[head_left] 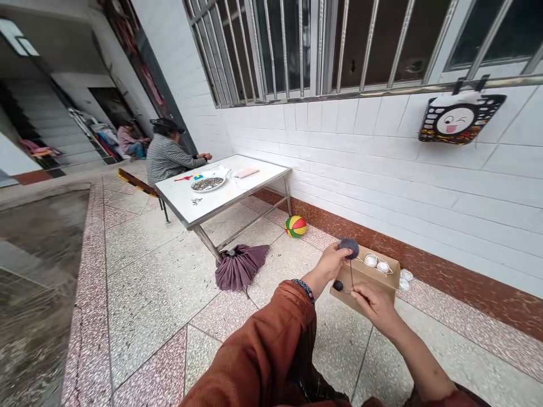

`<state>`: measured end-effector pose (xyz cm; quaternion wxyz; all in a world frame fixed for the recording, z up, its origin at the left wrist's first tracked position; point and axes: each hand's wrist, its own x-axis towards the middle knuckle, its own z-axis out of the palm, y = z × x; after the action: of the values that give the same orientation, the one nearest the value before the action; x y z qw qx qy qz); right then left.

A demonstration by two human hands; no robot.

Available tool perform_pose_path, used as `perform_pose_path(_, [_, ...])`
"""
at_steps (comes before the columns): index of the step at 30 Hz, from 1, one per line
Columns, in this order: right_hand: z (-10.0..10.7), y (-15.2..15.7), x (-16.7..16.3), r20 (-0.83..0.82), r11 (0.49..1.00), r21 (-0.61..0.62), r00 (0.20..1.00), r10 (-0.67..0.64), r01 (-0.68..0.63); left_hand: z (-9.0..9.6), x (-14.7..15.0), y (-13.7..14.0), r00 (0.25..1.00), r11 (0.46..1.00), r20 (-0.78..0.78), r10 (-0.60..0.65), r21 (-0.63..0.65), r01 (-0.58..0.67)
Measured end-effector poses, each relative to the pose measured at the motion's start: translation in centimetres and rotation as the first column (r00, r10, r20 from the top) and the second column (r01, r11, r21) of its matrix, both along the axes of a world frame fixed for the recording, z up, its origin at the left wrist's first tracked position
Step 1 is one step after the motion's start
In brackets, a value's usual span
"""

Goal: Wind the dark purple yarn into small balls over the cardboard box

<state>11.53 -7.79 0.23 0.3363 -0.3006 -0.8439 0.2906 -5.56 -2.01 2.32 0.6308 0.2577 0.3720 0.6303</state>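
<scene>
My left hand [333,263] grips a dark blue-grey ball of yarn [349,247], held above a cardboard box [377,277] on the floor. A dark strand runs down from that ball to my right hand [373,305], whose thumb and fingers pinch it. Inside the box, at its left end, rests a smaller dark ball of yarn [338,286]. Two white balls of yarn [376,263] lie toward the back of the box, with a loose white strand near them.
Beyond the box's right end sit white balls [405,278] against the wall. A striped ball [296,226] and a folded purple umbrella [241,268] are by the white table [220,198], which bears a plate of seeds [207,183]. A person [169,150] sits behind it.
</scene>
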Motion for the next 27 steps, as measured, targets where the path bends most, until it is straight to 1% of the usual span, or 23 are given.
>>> perform_pose_path(1, [0.5, 0.9, 0.4, -0.015, 0.999, 0.015, 0.999, -0.044, 0.045, -0.4, 0.2, 0.2, 1.000, 1.000, -0.025, -0.008, 0.008, 0.009])
perform_pose_path(3, [1.4, 3.1, 1.5, -0.068, 0.982, 0.038, 0.981, -0.183, 0.186, -1.1, 0.5, 0.3, 0.995, 0.998, -0.076, -0.059, 0.020, 0.061])
perform_pose_path(4, [1.6, 4.4, 2.0, -0.092, 0.968, 0.040, 0.966, -0.242, 0.246, -1.4, 0.7, 0.3, 0.988, 0.993, -0.115, -0.105, 0.033, 0.109])
perform_pose_path(5, [1.7, 5.6, 2.6, -0.107, 0.951, 0.030, 0.947, -0.304, 0.309, -1.7, 1.0, 0.3, 0.970, 0.980, -0.164, -0.180, 0.058, 0.192])
perform_pose_path(6, [1.6, 6.7, 3.1, -0.108, 0.930, 0.015, 0.925, -0.365, 0.368, -1.9, 1.2, 0.2, 0.944, 0.955, -0.189, -0.270, 0.074, 0.288])
perform_pose_path(7, [1.4, 7.6, 3.6, -0.102, 0.906, -0.004, 0.901, -0.422, 0.424, -2.0, 1.5, 0.3, 0.912, 0.919, -0.188, -0.365, 0.083, 0.385])
perform_pose_path(8, [0.9, 8.4, 4.0, -0.091, 0.880, -0.032, 0.875, -0.475, 0.474, -2.0, 1.9, 0.3, 0.879, 0.880, -0.159, -0.450, 0.089, 0.467])
perform_pose_path(9, [0.4, 8.9, 4.3, -0.078, 0.859, -0.063, 0.856, -0.511, 0.507, -2.1, 2.2, 0.5, 0.853, 0.849, -0.104, -0.511, 0.096, 0.520])
perform_pose_path(10, [-0.3, 9.2, 4.5, -0.057, 0.843, -0.095, 0.843, -0.535, 0.529, -2.1, 2.7, 0.8, 0.841, 0.835, -0.039, -0.540, 0.105, 0.541])
perform_pose_path(11, [-0.9, 9.3, 4.5, -0.030, 0.830, -0.125, 0.834, -0.551, 0.544, -2.1, 3.1, 1.2, 0.846, 0.841, 0.021, -0.534, 0.116, 0.528])
perform_pose_path(12, [-1.6, 9.2, 4.5, 0.003, 0.821, -0.147, 0.831, -0.557, 0.551, -2.2, 3.5, 1.8, 0.864, 0.863, 0.067, -0.499, 0.129, 0.488])
perform_pose_path(14, [-2.7, 8.8, 4.1, 0.078, 0.826, -0.162, 0.841, -0.535, 0.540, -2.7, 4.2, 3.0, 0.917, 0.922, 0.118, -0.381, 0.125, 0.367])
perform_pose_path(16, [-3.6, 8.1, 3.7, 0.141, 0.857, -0.147, 0.868, -0.475, 0.493, -3.7, 4.6, 4.2, 0.951, 0.961, 0.138, -0.276, 0.063, 0.270])
perform_pose_path(19, [-4.3, 6.9, 3.0, 0.215, 0.929, -0.116, 0.922, -0.322, 0.351, -5.8, 4.9, 5.6, 0.977, 0.980, 0.123, -0.176, -0.073, 0.186])
perform_pose_path(21, [-4.3, 6.1, 2.8, 0.240, 0.965, -0.094, 0.946, -0.219, 0.247, -7.0, 5.2, 6.5, 0.989, 0.985, 0.083, -0.120, -0.116, 0.129])
perform_pose_path(23, [-3.8, 5.5, 2.7, 0.224, 0.984, -0.060, 0.963, -0.152, 0.170, -7.8, 5.4, 7.1, 0.994, 0.987, 0.054, -0.093, -0.125, 0.099])
perform_pose_path(25, [-2.8, 5.3, 3.1, 0.177, 0.985, -0.007, 0.970, -0.168, 0.172, -8.3, 5.6, 7.6, 0.995, 0.990, -0.037, -0.093, -0.114, 0.088])
perform_pose_path(26, [-2.2, 5.4, 3.4, 0.148, 0.977, 0.023, 0.965, -0.215, 0.214, -8.3, 5.6, 7.7, 0.988, 0.986, -0.086, -0.128, -0.114, 0.118])
perform_pose_path(27, [-1.6, 5.7, 3.8, 0.107, 0.958, 0.053, 0.952, -0.286, 0.282, -8.3, 5.6, 7.7, 0.978, 0.979, -0.101, -0.183, -0.109, 0.172])
